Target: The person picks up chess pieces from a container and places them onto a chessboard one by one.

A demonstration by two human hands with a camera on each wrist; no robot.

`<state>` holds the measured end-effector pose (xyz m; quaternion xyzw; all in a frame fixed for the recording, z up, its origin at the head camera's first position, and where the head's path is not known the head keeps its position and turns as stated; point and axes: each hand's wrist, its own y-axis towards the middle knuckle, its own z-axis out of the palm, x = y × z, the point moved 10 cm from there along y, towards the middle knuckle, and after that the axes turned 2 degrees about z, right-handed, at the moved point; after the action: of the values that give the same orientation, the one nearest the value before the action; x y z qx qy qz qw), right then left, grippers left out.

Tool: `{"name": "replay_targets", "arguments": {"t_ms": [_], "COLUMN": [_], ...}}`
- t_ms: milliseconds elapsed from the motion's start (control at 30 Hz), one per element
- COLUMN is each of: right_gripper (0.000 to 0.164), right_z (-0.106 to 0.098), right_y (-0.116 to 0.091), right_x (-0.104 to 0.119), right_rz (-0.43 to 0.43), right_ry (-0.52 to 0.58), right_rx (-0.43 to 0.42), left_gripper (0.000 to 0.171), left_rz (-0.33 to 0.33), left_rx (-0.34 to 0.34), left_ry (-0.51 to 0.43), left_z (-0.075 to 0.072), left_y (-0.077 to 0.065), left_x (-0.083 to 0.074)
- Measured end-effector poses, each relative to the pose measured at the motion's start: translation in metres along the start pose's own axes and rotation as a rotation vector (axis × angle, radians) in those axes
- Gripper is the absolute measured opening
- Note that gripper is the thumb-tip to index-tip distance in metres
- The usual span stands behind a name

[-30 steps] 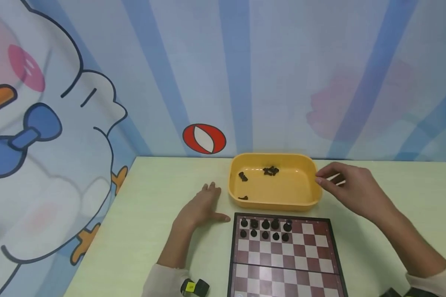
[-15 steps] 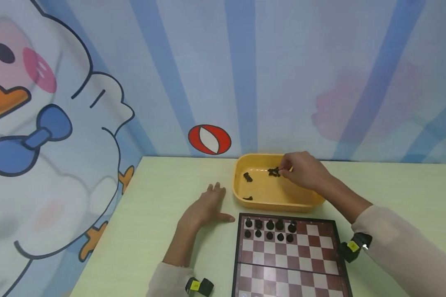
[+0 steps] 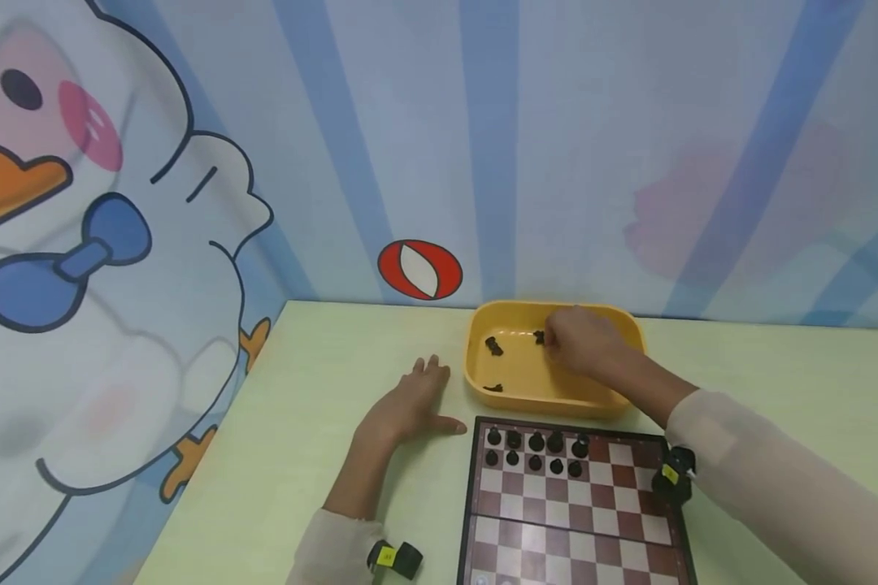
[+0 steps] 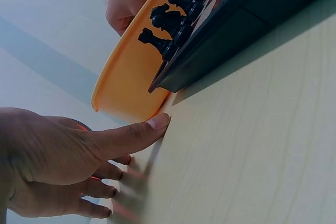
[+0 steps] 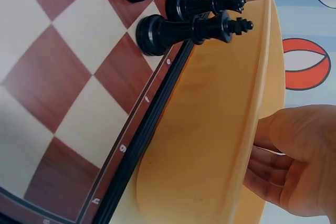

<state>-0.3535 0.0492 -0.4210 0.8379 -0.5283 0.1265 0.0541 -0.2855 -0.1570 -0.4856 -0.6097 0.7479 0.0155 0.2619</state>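
Note:
My right hand (image 3: 587, 343) reaches down into a yellow plastic basin (image 3: 549, 405), over the small dark chess pieces (image 3: 539, 336) near its back. In the right wrist view its fingers bend behind the basin's rim; the fingertips are hidden, so I cannot tell if they grip a piece. My left hand (image 3: 410, 405) rests on the table left of the basin, fingers spread and holding nothing. Below the basin lies a chessboard (image 3: 603, 520) with two rows of black pieces standing at its far left. In the right wrist view a black king (image 5: 189, 31) ends the back row.
Two more dark clusters of chess pieces lie in the basin, one at the upper left (image 3: 493, 347) and one at the lower left (image 3: 493, 388). A patterned wall (image 3: 571, 146) rises directly behind the pale table (image 3: 322, 357). The board's far edge sits close to the basin.
My right hand has moved left from the basin's right rim, then down into it over the back pieces, its fingers now more bent. The left hand stays in place; the view shifts slightly.

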Motion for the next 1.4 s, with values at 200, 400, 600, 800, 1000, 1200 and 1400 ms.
{"name": "replay_targets", "arguments": {"t_ms": [200,400,600,800,1000,1200,1400], "right_gripper": [0.03,0.054,0.057,0.059,0.058,0.056,0.052], "right_z": [0.001,0.002,0.004,0.008,0.01,0.013,0.012], "right_y": [0.009,0.015,0.016,0.018,0.022,0.026,0.026], "right_x": [0.005,0.003,-0.003,-0.004,-0.003,-0.003,-0.003], "right_rz": [0.007,0.044,0.067,0.076,0.075,0.073,0.07], "right_ry": [0.002,-0.021,-0.066,-0.085,-0.096,-0.111,-0.102], "right_rx": [0.001,0.018,0.034,0.059,0.06,0.068,0.078], "left_gripper": [0.1,0.1,0.1,0.099,0.099,0.099,0.1], "left_rz": [-0.009,0.003,0.007,0.011,0.017,0.015,0.012], "left_rx": [0.001,0.003,0.005,0.013,0.009,0.011,0.013], "left_ry": [0.01,0.013,0.015,0.019,0.027,0.028,0.015], "left_z": [-0.001,-0.001,0.0,0.0,-0.002,-0.004,-0.002], "left_y": [-0.002,0.0,0.001,0.0,-0.001,0.0,-0.001], "left_x": [0.004,0.002,-0.001,-0.002,-0.002,-0.002,-0.003]}}
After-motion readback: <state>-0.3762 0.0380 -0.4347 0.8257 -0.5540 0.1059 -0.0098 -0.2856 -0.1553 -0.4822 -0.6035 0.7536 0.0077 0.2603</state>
